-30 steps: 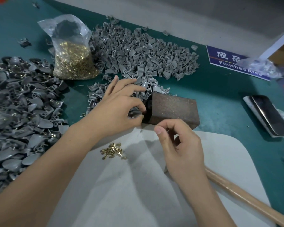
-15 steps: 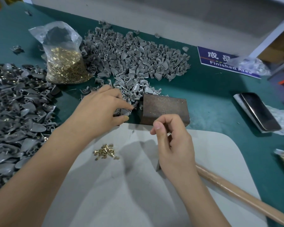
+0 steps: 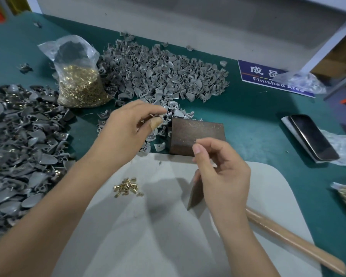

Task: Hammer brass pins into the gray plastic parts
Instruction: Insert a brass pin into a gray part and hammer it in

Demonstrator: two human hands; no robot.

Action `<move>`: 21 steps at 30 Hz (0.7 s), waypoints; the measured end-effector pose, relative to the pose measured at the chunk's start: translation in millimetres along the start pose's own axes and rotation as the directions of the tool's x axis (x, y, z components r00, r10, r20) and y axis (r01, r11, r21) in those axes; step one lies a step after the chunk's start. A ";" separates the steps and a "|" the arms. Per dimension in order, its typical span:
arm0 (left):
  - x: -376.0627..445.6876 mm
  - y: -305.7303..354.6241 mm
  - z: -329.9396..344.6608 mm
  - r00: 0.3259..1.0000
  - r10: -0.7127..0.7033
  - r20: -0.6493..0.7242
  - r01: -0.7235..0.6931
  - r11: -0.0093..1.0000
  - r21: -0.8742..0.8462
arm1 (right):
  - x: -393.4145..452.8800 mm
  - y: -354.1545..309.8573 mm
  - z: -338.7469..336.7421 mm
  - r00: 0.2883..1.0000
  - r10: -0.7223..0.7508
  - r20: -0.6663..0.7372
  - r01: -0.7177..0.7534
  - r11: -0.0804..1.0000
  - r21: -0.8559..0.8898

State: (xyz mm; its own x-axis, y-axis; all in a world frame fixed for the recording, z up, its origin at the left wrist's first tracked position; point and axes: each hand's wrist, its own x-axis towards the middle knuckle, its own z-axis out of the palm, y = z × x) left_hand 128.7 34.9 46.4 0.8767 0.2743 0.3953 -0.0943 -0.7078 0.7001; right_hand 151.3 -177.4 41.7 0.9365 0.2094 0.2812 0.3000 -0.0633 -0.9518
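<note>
Green table (image 3: 258,124): two gray-part heaps (image 3: 160,74), one block (image 3: 196,136).

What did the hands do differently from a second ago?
The left hand lifted off the heap beside the brown block and now pinches a small gray part at its fingertips. The right hand stayed curled over the hammer, thumb and finger pinched together. The loose brass pins did not move.

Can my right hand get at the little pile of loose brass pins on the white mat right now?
Probably yes. The loose brass pins lie uncovered on the white mat, with bare mat between them and the right hand. That hand's fingers are curled, though, and the hammer lies right under it, so whether it is free is unclear.
</note>
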 end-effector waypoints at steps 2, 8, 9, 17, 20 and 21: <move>-1.1 9.9 6.5 0.998 -0.067 0.015 0.068 0.987 -0.142 | 4.2 -1.5 -4.1 0.996 0.082 -0.034 -0.079 0.993 0.087; 5.5 33.4 32.0 0.984 -0.077 0.164 0.119 0.957 -0.264 | 10.8 -3.8 -11.7 0.993 0.094 -0.075 -0.086 0.991 0.101; 8.3 35.3 35.6 0.982 -0.066 0.178 0.102 0.974 -0.204 | 12.9 -3.8 -14.2 0.994 0.080 -0.071 -0.075 0.995 0.072; 6.6 34.4 51.4 0.997 0.047 0.065 -0.052 0.995 0.086 | 59.4 -2.0 -41.8 0.997 0.001 0.079 0.014 0.981 -0.191; 1.9 33.5 56.0 1.000 0.014 -0.028 -0.012 0.998 0.061 | 73.3 4.4 -39.2 0.982 -0.042 0.184 0.107 0.928 -0.358; 0.5 33.1 57.0 0.999 0.010 -0.033 -0.008 0.998 0.062 | 74.3 7.8 -37.1 0.975 -0.054 0.217 0.143 0.897 -0.418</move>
State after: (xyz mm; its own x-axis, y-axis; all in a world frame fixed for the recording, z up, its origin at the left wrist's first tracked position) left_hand 152.9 -25.4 35.9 0.8595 0.2886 0.4220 -0.0721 -0.7488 0.6589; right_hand 229.9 -198.6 59.7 0.8572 0.4194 0.2988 0.4787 -0.4352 -0.7626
